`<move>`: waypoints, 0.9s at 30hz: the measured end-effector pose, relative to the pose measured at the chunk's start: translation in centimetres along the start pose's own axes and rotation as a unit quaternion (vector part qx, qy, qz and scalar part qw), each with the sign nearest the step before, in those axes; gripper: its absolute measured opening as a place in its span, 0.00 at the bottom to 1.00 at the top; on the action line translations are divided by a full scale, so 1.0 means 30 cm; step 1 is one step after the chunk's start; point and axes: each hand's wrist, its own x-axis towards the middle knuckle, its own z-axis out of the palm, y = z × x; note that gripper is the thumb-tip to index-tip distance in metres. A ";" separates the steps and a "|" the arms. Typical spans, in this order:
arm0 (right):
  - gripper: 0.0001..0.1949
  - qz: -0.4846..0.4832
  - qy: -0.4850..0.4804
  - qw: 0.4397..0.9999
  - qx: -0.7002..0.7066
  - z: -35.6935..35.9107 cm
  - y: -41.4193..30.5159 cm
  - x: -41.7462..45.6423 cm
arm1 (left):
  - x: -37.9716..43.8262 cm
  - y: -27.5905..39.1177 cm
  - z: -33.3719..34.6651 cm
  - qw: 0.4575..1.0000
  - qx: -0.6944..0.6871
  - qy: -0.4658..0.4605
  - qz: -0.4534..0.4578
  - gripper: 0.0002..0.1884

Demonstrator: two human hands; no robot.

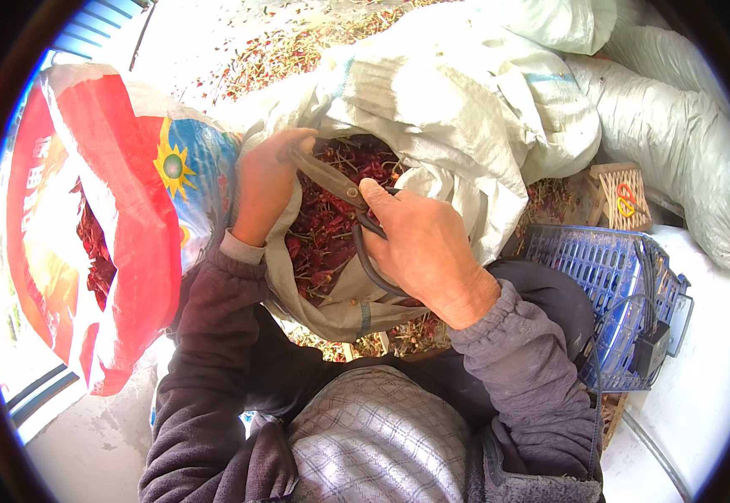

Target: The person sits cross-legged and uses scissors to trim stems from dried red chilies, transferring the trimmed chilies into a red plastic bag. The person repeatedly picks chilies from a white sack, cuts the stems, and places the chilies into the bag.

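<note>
In my right hand [425,248] is a pair of scissors [326,178] with dark handles, its blades pointing up and left. My left hand [267,185] is at the blade tips, its fingers curled; whether it grips anything there is hidden. Beneath both hands lies the open mouth of a white woven sack [443,100]. Dried red chili peppers [321,251] with pale stems fill what shows of the inside. The sack's near rim folds outward between my knees.
On the left stands a red, white and blue printed bag [157,251] with dried chilies [98,258] in it. Full white sacks [660,119] lie at the right, near a woven-seat stool [623,192] and a blue plastic crate [610,276] with a black cable. Stems and chilies [264,60] litter the floor.
</note>
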 end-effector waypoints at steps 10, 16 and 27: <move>0.19 -0.004 -0.039 0.999 -0.029 -0.044 0.032 0.006 | -0.017 0.003 0.023 0.985 0.145 -0.016 0.089 0.10; 0.20 0.026 0.019 0.997 0.076 0.015 0.026 0.006 | -0.020 0.024 0.026 1.000 0.025 0.004 -0.006 0.10; 0.22 0.057 0.061 0.994 0.065 0.084 -0.014 0.014 | -0.032 0.055 0.024 0.993 -0.102 0.041 -0.046 0.11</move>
